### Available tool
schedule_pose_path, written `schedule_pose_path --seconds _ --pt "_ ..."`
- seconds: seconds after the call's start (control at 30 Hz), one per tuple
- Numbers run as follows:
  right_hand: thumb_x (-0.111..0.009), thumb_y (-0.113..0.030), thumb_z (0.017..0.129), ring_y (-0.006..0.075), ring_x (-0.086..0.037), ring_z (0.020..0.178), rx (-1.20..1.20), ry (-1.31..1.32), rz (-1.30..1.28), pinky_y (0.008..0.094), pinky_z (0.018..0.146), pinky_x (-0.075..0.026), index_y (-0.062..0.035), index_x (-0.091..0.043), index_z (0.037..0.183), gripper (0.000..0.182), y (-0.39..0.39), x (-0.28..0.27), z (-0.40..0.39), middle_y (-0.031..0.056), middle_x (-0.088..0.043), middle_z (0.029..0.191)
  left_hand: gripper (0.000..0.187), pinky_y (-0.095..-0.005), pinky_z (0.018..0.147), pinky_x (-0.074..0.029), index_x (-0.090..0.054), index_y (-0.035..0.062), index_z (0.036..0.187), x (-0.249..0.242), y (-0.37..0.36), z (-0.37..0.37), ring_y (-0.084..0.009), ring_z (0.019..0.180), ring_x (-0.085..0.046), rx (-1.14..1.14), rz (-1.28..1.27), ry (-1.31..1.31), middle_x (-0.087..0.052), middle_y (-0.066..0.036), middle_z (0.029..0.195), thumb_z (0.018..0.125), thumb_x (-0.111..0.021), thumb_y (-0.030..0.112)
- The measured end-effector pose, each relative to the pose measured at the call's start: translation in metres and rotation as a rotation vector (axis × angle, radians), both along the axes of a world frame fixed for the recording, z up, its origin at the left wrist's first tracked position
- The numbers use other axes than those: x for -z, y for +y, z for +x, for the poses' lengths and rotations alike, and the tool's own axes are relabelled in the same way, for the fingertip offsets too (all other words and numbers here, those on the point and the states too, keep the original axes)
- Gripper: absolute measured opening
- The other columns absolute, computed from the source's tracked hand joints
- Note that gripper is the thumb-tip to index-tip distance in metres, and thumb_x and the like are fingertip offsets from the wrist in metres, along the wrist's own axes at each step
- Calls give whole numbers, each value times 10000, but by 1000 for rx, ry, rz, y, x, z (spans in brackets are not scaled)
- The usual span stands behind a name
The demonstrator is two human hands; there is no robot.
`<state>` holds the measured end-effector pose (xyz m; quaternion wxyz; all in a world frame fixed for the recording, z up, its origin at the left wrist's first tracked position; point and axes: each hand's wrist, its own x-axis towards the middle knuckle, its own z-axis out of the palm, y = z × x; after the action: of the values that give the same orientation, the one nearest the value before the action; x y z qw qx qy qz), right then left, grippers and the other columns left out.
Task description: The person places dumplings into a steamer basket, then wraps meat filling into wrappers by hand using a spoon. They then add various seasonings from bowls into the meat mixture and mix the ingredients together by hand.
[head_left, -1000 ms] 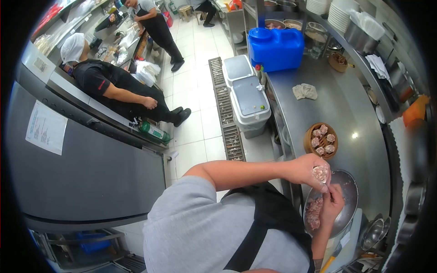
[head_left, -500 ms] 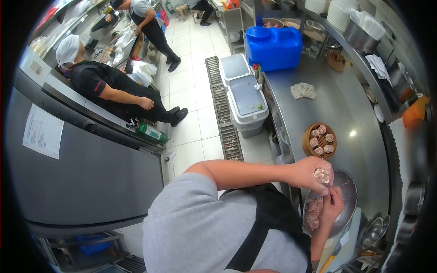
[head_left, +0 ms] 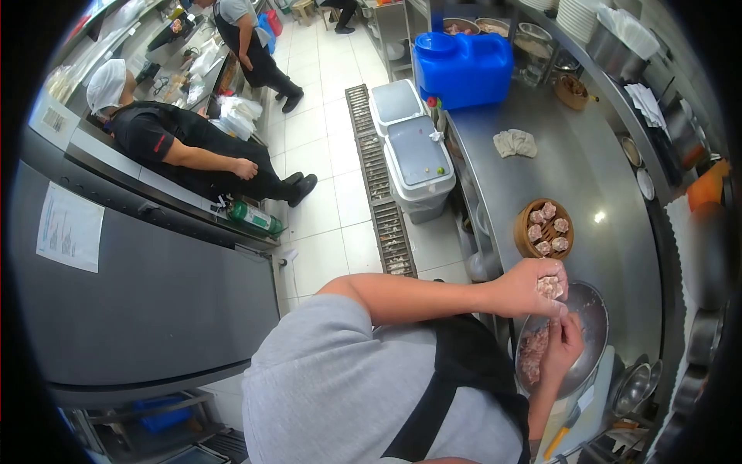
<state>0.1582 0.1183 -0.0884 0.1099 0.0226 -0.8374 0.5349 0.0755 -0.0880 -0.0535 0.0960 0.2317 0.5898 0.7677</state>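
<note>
My left hand (head_left: 527, 288) is closed around an open-topped meat dumpling (head_left: 549, 288), its filling facing up, above the far rim of a metal bowl (head_left: 593, 332). Just below it, my right hand (head_left: 564, 349) has its fingers curled together, the tips close to the left thumb. Whatever those fingers hold, if anything, is hidden. Pinkish minced meat filling (head_left: 533, 354) lies in the bowl, on the side nearest my apron. Beyond my left hand stands a round bamboo steamer (head_left: 522, 241) with several similar dumplings (head_left: 548, 209) in it.
A folded cloth (head_left: 515, 143) and a blue jug (head_left: 464, 71) are farther along the steel counter (head_left: 610, 174). An orange-handled tool (head_left: 558, 442) lies beside the bowl. Lidded bins (head_left: 421, 155) stand by the counter. Two co-workers (head_left: 189, 143) (head_left: 247, 46) stand across the aisle.
The view has shifted slightly. Both my hands stay together over the bowl, the dumpling still in my left hand. The farther co-worker's arm has lowered away from the worktop.
</note>
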Motion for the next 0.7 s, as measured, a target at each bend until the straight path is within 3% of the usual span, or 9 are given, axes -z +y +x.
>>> schedule_pose_path --seconds 0.23,0.3,0.33,0.4,0.47,0.53,0.57,0.63,0.7 --pt "-652 -3 966 149 -584 891 -3 17 62 267 823 -457 65 -700 1046 116 -5 -7 3 63 -629 930 353 -317 858 -516 -673 72 1011 4 -7 -2 -127 968 -646 115 -93 -189 -694 -27 990 816 -891 269" --pt "-654 -25 969 155 -596 882 -4 6 172 277 814 -470 56 -706 1036 117 -3 -5 0 69 -635 928 427 -326 916 -500 -678 90 1079 6 -11 -7 -136 1034 -631 64 -56 133 -687 -28 1053 783 -915 287" --pt "-656 -46 972 161 -607 872 3 -20 293 287 804 -483 47 -713 1027 121 2 -9 2 75 -641 926 476 -331 945 -496 -674 101 1114 2 -16 -10 -148 1056 -631 73 -144 160 -679 -29 1081 754 -929 279" --pt "-703 -148 963 227 -623 867 88 -39 250 336 859 -495 12 -754 983 169 -11 -23 6 97 -670 896 483 -314 925 -514 -682 93 1131 -14 -22 -17 -143 1040 -644 230 -191 36 -667 -12 1066 725 -927 188" --pt "-718 -131 936 216 -596 801 48 -56 154 328 757 -471 7 -749 956 143 -13 -37 7 84 -650 853 485 -320 952 -541 -692 74 1159 -9 -18 -20 -147 1053 -673 301 -120 -14 -723 -43 1095 726 -907 118" --pt "-719 -72 908 193 -594 787 32 59 176 318 735 -455 6 -749 957 96 -11 -37 6 61 -644 833 311 -374 989 -533 -705 28 1033 -3 -17 -23 -214 1101 -675 374 -36 0 -728 -111 1124 776 -876 64" --pt "-712 -53 925 216 -627 897 32 -27 158 339 873 -476 21 -740 999 109 -9 -42 10 81 -672 905 263 -378 978 -529 -698 27 989 0 -15 -23 -221 1094 -670 416 -25 13 -725 -120 1106 785 -863 39" --pt "-713 -51 924 216 -623 893 42 -45 117 344 875 -473 25 -738 995 107 -5 -44 11 79 -671 893 220 -381 967 -526 -691 25 945 3 -8 -23 -227 1086 -666 468 -24 27 -722 -129 1089 794 -850 15" --pt "-710 -43 925 204 -605 846 31 -9 51 336 842 -467 37 -736 988 104 -4 -38 13 72 -661 858 197 -376 945 -517 -665 44 886 4 -5 -13 -218 1058 -657 356 7 -55 -717 -125 1057 803 -834 -13"
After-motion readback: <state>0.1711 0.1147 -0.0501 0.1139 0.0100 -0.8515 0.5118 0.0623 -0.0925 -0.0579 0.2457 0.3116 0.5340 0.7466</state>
